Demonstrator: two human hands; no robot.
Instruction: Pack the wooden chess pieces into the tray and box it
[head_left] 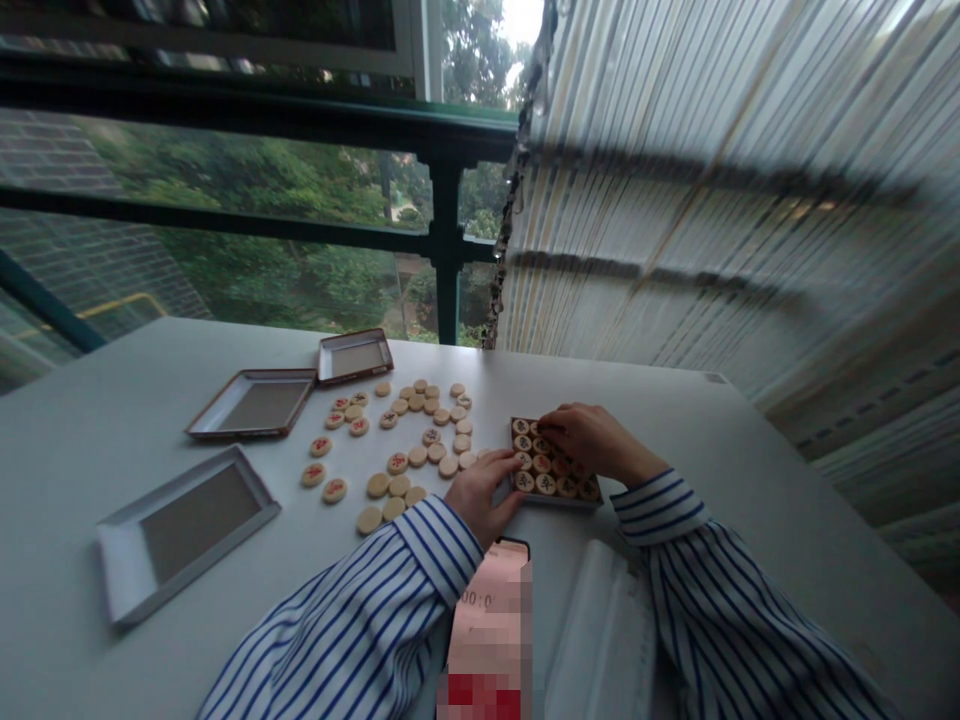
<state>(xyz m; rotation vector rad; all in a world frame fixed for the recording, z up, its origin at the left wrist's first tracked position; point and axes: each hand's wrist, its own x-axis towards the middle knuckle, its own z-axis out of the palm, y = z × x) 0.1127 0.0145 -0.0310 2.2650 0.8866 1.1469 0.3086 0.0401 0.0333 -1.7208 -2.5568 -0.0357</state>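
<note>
A small box [564, 501] holds rows of round wooden pieces with black or red characters, such as the piece [545, 484] in its front row. My left hand [487, 492] is at the box's left edge, thumb and fingers apart around its front left corner. Over the back of the box, my right hand [589, 436] has its fingers closed together at the back row; what they hold, if anything, is hidden. Many loose round pieces, some face down and some with red characters like the one at the left [313, 475], lie left of my hands.
Three shallow open trays lie at the left: a white one [124, 590], a brown-rimmed one [196, 434] and a smaller one [355, 380] behind. A phone [491, 600] and a clear plastic sheet [600, 640] lie between my forearms. The white table [712, 430] meets a window and string curtain.
</note>
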